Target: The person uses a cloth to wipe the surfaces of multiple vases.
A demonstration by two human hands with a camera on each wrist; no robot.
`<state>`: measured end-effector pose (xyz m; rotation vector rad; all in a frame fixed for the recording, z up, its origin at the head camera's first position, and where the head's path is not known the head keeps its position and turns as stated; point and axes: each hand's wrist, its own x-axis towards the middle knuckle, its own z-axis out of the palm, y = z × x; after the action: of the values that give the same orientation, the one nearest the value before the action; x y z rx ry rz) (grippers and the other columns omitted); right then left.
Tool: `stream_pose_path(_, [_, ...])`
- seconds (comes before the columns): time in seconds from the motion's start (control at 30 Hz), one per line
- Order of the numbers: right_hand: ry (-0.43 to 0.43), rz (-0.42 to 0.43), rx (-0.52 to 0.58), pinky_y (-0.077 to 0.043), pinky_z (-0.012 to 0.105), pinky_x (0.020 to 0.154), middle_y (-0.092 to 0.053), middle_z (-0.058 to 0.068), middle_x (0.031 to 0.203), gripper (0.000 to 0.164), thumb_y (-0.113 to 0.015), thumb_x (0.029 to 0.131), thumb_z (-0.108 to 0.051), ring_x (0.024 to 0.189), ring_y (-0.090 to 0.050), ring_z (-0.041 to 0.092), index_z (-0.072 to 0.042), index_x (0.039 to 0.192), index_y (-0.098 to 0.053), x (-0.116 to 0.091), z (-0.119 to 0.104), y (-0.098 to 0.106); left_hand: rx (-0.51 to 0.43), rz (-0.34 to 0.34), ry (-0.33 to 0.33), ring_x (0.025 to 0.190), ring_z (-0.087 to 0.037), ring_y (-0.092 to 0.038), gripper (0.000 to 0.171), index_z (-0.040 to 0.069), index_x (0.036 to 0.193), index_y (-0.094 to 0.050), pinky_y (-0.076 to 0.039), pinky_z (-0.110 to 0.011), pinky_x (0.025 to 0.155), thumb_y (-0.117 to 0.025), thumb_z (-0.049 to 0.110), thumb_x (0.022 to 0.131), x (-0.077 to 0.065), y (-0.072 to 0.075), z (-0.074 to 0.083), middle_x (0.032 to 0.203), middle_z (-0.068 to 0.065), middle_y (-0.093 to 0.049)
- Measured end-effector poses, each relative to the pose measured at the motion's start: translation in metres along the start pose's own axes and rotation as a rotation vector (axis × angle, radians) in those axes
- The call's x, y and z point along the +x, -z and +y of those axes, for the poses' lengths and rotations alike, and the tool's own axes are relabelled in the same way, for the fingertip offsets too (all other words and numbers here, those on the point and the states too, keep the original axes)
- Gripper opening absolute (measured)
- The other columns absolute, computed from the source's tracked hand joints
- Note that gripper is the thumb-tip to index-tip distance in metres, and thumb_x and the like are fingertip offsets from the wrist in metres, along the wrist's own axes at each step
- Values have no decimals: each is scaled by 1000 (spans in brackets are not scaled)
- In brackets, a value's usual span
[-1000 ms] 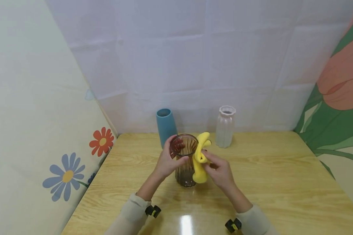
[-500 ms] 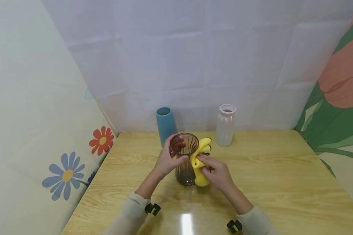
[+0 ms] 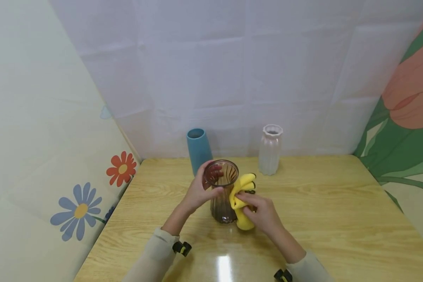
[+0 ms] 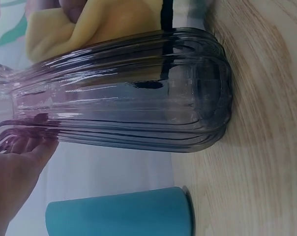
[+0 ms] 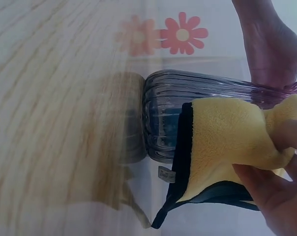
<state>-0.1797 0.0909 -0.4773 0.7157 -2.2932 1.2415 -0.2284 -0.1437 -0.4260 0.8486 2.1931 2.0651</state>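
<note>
A ribbed, see-through purple-grey glass vase [image 3: 223, 209] stands upright on the table. My left hand [image 3: 199, 192] grips it round the neck, thumb on the near side and fingers behind the glass. On the vase's right side my right hand [image 3: 264, 213] pinches a folded yellow cloth [image 3: 244, 223] with dark edging. The cloth [image 5: 227, 132] lies against the glass in the right wrist view, a small tag and a dark loop at its border. Through the glass vase [image 4: 138, 108] in the left wrist view, part of the cloth shows.
Behind my left hand stands a blue vase [image 3: 199, 150], partly hidden by the hand and glass. A white fluted vase [image 3: 269, 154] is at the back right, close to the white backdrop [image 3: 211, 78]. The wooden table [image 3: 338, 211] runs out to both sides.
My right hand has slid the yellow cloth down along the vase's right side, toward its base. The left hand keeps its grip on the neck, and the vase stays in place.
</note>
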Motion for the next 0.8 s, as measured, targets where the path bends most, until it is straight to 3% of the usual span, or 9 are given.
stream_pose_path(0.27, [-94, -59, -18, -59, 26, 75, -74, 11, 116, 39, -72, 78, 12, 99, -74, 29, -9, 111, -78, -3, -5, 3, -32, -43, -5, 135, -45, -47, 112, 1, 157, -19, -44, -43, 110, -85, 49, 79, 1, 4, 0, 150, -27, -41])
stream_pose_path(0.37, [-122, -100, -17, -59, 24, 72, -73, 11, 117, 38, -71, 80, 11, 99, -74, 30, -9, 111, -78, -4, -5, 5, -39, -53, -10, 135, -45, -47, 112, -2, 157, -18, -44, -44, 110, -84, 48, 81, 2, 5, -2, 149, -28, -41])
stream_pose_path(0.5, [-128, -147, -30, -59, 24, 74, -73, 11, 118, 38, -70, 82, 11, 101, -73, 30, -9, 113, -77, -5, -3, 6, -49, -75, -32, 135, -46, -47, 108, -3, 156, -18, -44, -46, 110, -83, 44, 83, 4, 6, -4, 149, -30, -40])
stream_pose_path(0.67, [-110, -191, -52, -60, 34, 85, -74, 8, 117, 39, -71, 81, 11, 106, -72, 30, -9, 114, -77, -7, -1, 7, -58, -99, -41, 135, -46, -47, 107, 0, 156, -20, -44, -48, 110, -83, 45, 82, 6, 7, -5, 150, -31, -40])
stream_pose_path(0.8, [-99, -217, -77, -60, 38, 86, -76, 5, 112, 37, -72, 81, 10, 104, -72, 29, -10, 111, -78, -7, 0, 8, -52, -109, -29, 134, -43, -48, 106, 2, 157, -20, -46, -46, 109, -83, 45, 83, 7, 8, -5, 149, -30, -40])
